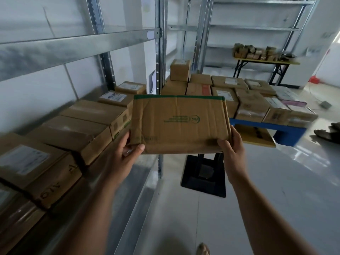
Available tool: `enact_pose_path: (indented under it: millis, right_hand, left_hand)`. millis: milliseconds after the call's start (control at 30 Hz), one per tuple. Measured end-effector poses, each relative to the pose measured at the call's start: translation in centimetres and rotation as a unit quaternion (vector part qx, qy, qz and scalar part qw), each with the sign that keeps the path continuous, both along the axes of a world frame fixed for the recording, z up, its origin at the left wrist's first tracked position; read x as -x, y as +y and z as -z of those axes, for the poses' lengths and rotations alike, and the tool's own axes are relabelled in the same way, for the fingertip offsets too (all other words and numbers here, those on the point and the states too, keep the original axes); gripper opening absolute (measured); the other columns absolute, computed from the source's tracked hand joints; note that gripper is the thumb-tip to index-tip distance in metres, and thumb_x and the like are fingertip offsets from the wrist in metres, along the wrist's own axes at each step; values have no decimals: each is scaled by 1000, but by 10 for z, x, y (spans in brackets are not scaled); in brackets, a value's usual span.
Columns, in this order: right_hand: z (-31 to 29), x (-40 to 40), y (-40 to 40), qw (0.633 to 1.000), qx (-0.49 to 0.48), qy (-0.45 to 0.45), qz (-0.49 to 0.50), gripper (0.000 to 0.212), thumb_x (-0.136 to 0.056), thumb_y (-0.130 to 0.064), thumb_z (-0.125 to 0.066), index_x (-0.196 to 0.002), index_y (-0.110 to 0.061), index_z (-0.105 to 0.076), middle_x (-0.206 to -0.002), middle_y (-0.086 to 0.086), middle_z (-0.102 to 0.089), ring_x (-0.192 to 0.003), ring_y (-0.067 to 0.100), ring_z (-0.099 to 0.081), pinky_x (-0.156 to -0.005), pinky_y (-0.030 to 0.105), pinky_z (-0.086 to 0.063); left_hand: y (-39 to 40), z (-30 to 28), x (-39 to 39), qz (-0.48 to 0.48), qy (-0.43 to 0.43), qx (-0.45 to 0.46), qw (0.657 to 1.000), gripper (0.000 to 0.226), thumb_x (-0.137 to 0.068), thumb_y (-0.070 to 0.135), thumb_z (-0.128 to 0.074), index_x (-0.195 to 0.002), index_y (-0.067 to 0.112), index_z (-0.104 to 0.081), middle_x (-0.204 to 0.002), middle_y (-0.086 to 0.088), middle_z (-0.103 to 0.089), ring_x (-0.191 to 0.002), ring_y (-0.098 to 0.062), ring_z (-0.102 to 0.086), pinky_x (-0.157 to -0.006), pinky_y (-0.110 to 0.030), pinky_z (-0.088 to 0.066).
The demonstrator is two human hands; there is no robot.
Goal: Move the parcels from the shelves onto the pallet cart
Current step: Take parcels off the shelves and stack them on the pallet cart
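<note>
Both bare hands hold one flat brown cardboard parcel with green tape [179,124] in the air: the left hand [127,151] at 8 o'clock, the right hand [232,146] at 4 o'clock, fingers curled around its near corners. The carrying step seems in hand; next it needs a free place on the blue pallet cart [287,131] at 2 o'clock, which bears about a dozen boxes. Roughly six parcels are left on the grey metal shelf [128,190] at 9 o'clock.
</note>
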State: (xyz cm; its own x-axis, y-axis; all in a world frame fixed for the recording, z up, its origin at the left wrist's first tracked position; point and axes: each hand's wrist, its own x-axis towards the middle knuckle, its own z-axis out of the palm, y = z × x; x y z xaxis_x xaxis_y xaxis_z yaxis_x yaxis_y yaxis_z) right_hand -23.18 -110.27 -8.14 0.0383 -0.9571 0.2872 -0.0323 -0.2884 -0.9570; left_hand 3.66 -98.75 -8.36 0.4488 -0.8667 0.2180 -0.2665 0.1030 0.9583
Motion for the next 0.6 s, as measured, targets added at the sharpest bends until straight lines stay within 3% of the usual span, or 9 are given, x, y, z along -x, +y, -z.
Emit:
enact_pose_path:
  millis: [67,167,333,433,533,600]
  right_hand:
    - [1,-2,-24,1000,0,-9,8,69,-75,-37,-53,-141,-25,-38,-121,-8,-52,-97,-13,-51,-68,8,-42]
    - [1,-1,-67,999,11,-16,33,63,-75,-37,-53,-135,-24,-42,-109,-14,-53,-86,-19,-51,-62,0,-40]
    - [-10,16,-152,998,11,-25,64,56,-75,-43,-55,-129,-31,-46,-107,-16,-57,-86,-14,-55,-63,7,-43]
    - [-26,30,-212,997,24,-25,75,56,-77,-44,-55,-130,-29,-46,-108,-12,-57,-95,-2,-56,-71,18,-45]
    - [-43,46,-269,995,36,-33,89,55,-78,-43,-54,-130,-28,-47,-105,-14,-58,-92,-2,-58,-67,15,-46]
    - [-51,56,-302,994,45,-34,95,53,-79,-43,-55,-129,-26,-48,-102,-16,-59,-88,-5,-58,-66,14,-46]
  left_hand:
    - [-27,-4,0,0,-5,13,1000,70,-72,44,-65,-136,28,-45,-112,2,-68,-104,-6,-63,-84,-17,-47]
    - [-71,-10,3,15,-23,14,1000,67,-74,46,-67,-135,33,-44,-122,2,-63,-110,-7,-59,-92,-25,-47]
    - [-163,-28,21,39,-41,17,998,66,-77,44,-63,-138,29,-42,-126,1,-60,-115,-11,-57,-90,-22,-47]
    - [-229,-45,31,54,-59,17,997,67,-81,45,-65,-139,22,-41,-128,-4,-58,-115,-15,-56,-94,-32,-48]
    - [-292,-63,40,67,-92,-1,994,66,-80,54,-52,-140,31,-37,-129,1,-57,-114,-10,-56,-97,-36,-46]
    - [-330,-72,48,66,-102,-5,993,53,-80,58,-49,-131,46,-41,-120,15,-59,-106,5,-56,-92,-31,-48]
